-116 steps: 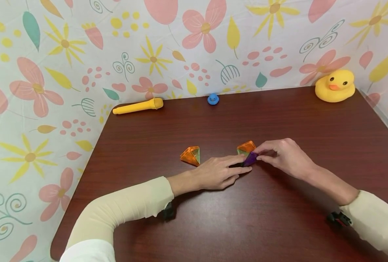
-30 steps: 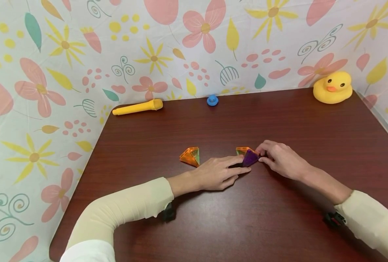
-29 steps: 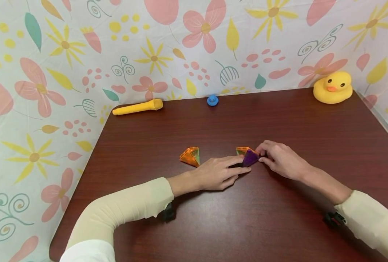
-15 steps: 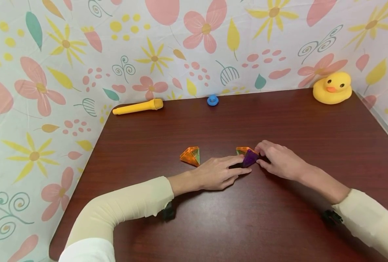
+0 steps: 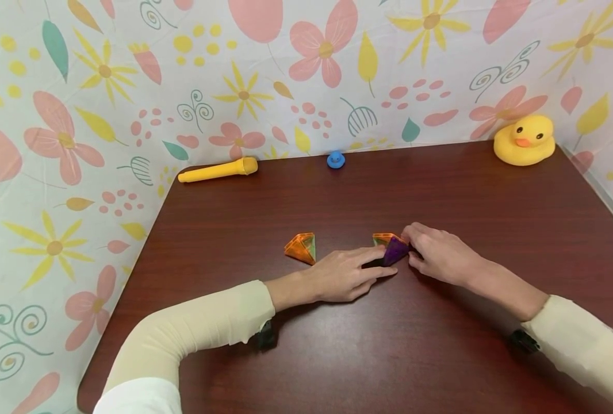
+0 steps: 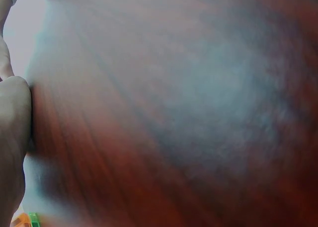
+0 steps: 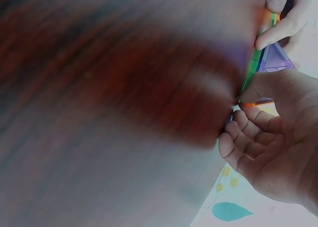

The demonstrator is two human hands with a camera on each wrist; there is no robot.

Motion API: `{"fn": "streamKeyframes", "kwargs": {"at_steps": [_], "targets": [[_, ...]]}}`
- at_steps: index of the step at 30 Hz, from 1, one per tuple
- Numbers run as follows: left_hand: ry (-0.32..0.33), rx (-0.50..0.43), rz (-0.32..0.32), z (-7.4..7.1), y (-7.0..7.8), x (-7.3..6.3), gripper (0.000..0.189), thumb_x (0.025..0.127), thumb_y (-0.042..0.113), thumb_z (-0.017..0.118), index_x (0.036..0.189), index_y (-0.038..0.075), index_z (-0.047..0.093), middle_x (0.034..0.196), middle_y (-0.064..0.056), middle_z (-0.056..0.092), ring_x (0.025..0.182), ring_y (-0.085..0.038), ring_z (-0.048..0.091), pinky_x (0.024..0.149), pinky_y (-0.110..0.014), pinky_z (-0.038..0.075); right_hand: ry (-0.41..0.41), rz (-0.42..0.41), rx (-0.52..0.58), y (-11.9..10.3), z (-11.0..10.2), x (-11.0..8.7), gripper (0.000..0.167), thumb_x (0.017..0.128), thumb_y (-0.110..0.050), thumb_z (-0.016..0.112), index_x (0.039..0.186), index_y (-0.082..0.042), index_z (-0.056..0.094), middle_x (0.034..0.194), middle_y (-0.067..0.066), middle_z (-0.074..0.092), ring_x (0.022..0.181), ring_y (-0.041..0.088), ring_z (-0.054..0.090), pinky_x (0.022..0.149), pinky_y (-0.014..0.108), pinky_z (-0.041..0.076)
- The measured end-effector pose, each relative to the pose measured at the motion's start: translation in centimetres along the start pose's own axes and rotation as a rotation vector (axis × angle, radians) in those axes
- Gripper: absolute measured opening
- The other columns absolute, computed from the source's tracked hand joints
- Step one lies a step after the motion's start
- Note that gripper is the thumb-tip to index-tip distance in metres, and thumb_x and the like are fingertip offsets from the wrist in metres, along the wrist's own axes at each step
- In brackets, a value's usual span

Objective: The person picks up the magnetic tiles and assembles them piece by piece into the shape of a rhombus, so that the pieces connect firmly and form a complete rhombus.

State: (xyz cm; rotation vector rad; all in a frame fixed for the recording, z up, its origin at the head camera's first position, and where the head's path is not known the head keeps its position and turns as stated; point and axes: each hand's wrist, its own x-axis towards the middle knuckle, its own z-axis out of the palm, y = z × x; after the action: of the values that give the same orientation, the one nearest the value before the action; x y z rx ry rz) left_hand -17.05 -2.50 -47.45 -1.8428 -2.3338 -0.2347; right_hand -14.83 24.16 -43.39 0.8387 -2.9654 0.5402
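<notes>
Two small shapes made of see-through triangular magnetic tiles stand on the table. The left shape (image 5: 300, 248), orange and green, is untouched. In the right one, an orange tile (image 5: 386, 236) stands behind and a purple tile (image 5: 395, 251) leans at the front; a green tile (image 7: 255, 68) lies at its base in the right wrist view. My left hand (image 5: 337, 276) reaches from the left, straight fingers touching the purple tile's left side and front corner. My right hand (image 5: 443, 253) pinches the right corner between thumb and forefinger, partly hiding it; the remaining fingers curl loosely.
Along the back of the brown table (image 5: 358, 356) lie a yellow toy microphone (image 5: 218, 170), a small blue duck (image 5: 336, 160) and a large yellow duck (image 5: 524, 141). A flower-patterned cloth (image 5: 182, 75) hangs behind and at the sides.
The purple tile, earlier held edge-up in my right fingers, now leans against the right shape. My right hand has shifted slightly in around its right corner. The left hand stays put.
</notes>
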Motion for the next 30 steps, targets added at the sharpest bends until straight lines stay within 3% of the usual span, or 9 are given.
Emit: {"fn": "streamKeyframes", "kwargs": {"at_steps": [6,12,30], "targets": [[0.013,-0.013,-0.001,-0.1,0.1,0.0,0.045,0.109,0.024,0.053,0.154,0.023,0.058,0.161,-0.008,0.047,0.147,-0.019,0.047,0.106,-0.031,0.051,0.01,-0.031,-0.004,0.3,0.0,0.0,0.024,0.086,0.004,0.078,0.104,-0.003,0.064,0.095,0.005,0.062,0.069,0.014,0.052,0.057,0.032,0.045],[0.0,-0.007,-0.006,-0.1,0.2,0.0,0.046,0.109,0.025,0.052,0.154,0.023,0.058,0.162,-0.007,0.046,0.148,-0.019,0.046,0.107,-0.032,0.051,0.008,-0.072,0.079,1.1,-0.3,-0.3,0.024,0.091,0.007,0.078,0.105,-0.007,0.064,0.09,-0.001,0.058,0.073,0.012,0.053,0.061,0.029,0.046],[0.003,-0.002,-0.012,0.2,0.1,0.0,0.045,0.111,0.026,0.049,0.155,0.023,0.057,0.161,-0.007,0.048,0.147,-0.019,0.048,0.104,-0.031,0.053,0.016,-0.057,0.119,1.1,-0.2,-0.2,0.023,0.091,0.001,0.082,0.108,-0.006,0.067,0.091,-0.001,0.056,0.076,0.013,0.052,0.064,0.03,0.045]]}}
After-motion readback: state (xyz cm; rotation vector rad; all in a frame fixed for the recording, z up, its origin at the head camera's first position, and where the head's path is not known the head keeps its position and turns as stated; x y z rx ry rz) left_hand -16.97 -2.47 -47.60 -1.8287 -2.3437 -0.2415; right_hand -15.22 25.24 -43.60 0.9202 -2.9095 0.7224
